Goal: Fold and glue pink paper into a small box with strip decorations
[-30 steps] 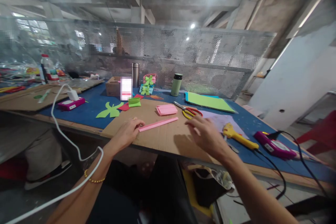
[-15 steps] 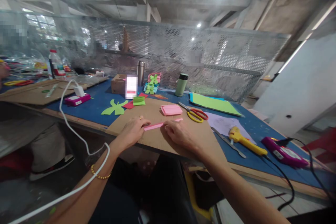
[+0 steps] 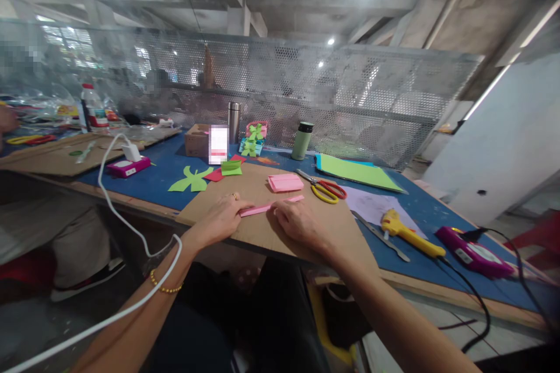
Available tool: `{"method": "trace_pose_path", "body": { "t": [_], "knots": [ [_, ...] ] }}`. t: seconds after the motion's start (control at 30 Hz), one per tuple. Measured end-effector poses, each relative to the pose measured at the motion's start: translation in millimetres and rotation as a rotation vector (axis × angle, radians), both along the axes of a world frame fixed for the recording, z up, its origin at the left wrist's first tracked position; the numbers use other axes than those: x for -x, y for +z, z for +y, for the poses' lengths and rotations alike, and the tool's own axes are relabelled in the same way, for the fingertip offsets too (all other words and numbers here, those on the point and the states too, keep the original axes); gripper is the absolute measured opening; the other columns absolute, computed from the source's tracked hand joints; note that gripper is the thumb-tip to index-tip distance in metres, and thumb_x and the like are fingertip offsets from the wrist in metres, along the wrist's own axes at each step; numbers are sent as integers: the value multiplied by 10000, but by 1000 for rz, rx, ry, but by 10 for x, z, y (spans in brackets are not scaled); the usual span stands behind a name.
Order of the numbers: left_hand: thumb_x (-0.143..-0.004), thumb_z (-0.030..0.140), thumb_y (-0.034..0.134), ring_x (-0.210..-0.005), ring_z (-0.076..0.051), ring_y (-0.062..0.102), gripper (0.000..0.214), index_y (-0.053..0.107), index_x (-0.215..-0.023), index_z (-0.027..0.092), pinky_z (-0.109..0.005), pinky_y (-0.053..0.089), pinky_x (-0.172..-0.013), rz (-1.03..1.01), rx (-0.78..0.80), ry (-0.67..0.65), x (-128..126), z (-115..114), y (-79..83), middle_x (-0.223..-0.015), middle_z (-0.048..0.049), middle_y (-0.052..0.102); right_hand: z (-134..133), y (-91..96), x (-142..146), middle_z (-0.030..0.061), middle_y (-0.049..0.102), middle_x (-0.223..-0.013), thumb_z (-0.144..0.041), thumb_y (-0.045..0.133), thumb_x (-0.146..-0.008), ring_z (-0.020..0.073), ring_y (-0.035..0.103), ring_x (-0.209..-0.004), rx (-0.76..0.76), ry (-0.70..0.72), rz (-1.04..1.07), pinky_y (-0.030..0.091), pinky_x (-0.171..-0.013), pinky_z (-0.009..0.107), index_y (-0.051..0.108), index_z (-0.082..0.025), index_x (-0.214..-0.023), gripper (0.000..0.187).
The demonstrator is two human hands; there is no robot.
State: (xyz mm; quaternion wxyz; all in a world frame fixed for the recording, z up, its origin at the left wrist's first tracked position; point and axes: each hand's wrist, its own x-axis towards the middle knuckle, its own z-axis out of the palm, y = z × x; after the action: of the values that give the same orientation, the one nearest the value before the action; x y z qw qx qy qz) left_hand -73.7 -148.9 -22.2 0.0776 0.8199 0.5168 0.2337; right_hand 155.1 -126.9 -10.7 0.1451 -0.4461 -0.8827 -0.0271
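Note:
A narrow pink paper strip (image 3: 257,210) lies across the cardboard sheet (image 3: 332,233) in front of me. Its left end is pinched under the fingers of my left hand (image 3: 222,217). My right hand (image 3: 298,222) is curled over the strip right of its middle, fingertips pressed on it, and the strip's right end sticks out beyond the knuckles. Just behind my right hand sits a folded pink paper stack (image 3: 286,183). Scissors (image 3: 324,187) with red and yellow handles lie to the right of that stack.
On the right are a metal blade tool (image 3: 380,237), a yellow glue gun (image 3: 411,234) with its cord and a purple power box (image 3: 475,252). Behind stand a green tumbler (image 3: 302,142) and green sheets (image 3: 359,173). Green leaf cutouts (image 3: 191,179) lie left; a white cable (image 3: 102,178) loops past my left arm.
Both hands stay almost in place. The pink strip's visible part between them looks slightly narrower, and my left fingers have shifted a little on its end.

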Motion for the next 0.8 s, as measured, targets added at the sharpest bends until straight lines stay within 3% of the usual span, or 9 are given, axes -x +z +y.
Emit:
{"method": "trace_pose_path", "body": {
  "t": [0.57, 0.8],
  "knots": [
    [-934, 131, 417, -833, -196, 492, 403, 761, -1091, 272, -308, 374, -753, 116, -85, -65, 22, 26, -56, -878, -58, 490, 55, -110, -42, 71, 701, -824, -206, 435, -972, 168, 575, -725, -40, 5, 53, 285, -648, 283, 666, -168, -932, 237],
    [-970, 172, 403, -811, -196, 482, 386, 758, -1080, 277, -310, 359, -733, 124, -100, -86, 50, 35, -66, -866, -53, 470, 26, -65, -21, 121, 728, -981, -215, 447, -971, 218, 631, -838, -115, -2, 92, 351, -720, 309, 647, -176, -1228, 329]
  ]
}}
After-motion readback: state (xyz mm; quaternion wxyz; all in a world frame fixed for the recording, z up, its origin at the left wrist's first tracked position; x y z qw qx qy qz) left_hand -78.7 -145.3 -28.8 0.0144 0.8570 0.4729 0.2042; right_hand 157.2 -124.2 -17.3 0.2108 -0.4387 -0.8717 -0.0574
